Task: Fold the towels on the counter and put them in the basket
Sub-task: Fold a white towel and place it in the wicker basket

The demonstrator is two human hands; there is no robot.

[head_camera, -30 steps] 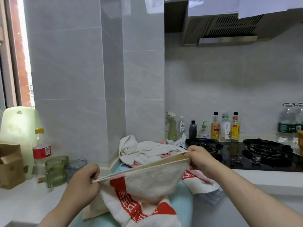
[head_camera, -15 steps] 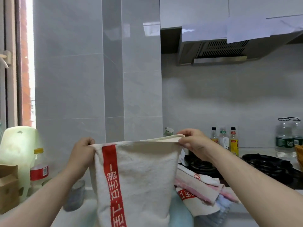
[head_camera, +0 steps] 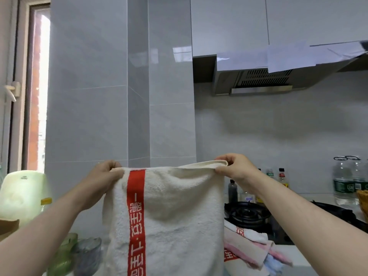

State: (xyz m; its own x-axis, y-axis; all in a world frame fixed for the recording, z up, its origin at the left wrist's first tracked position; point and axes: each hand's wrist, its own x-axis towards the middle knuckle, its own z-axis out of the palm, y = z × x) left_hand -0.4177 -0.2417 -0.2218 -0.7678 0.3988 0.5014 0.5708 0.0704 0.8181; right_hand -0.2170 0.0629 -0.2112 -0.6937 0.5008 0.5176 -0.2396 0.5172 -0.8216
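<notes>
A cream towel (head_camera: 179, 216) with a red lettered stripe down its left side hangs upright in front of me. My left hand (head_camera: 103, 176) pinches its top left corner, and my right hand (head_camera: 235, 168) pinches the top right corner, where the edge is doubled over. The cloth's lower end runs out of the frame. More towels (head_camera: 249, 248), white, pink and pale blue, lie in a heap on the counter at the lower right, partly behind the held one. A sliver of woven basket (head_camera: 363, 202) shows at the right edge.
A black gas stove (head_camera: 249, 214) sits behind the heap, with sauce bottles (head_camera: 282, 176) and water bottles (head_camera: 346, 184) along the wall. Green and grey glass cups (head_camera: 79, 253) stand at the lower left beside a pale green appliance (head_camera: 22, 192). A range hood (head_camera: 262, 80) hangs overhead.
Both hands have lifted the towel from a low, slack hold to a raised, spread one, so it hangs flat. My view has tilted upward.
</notes>
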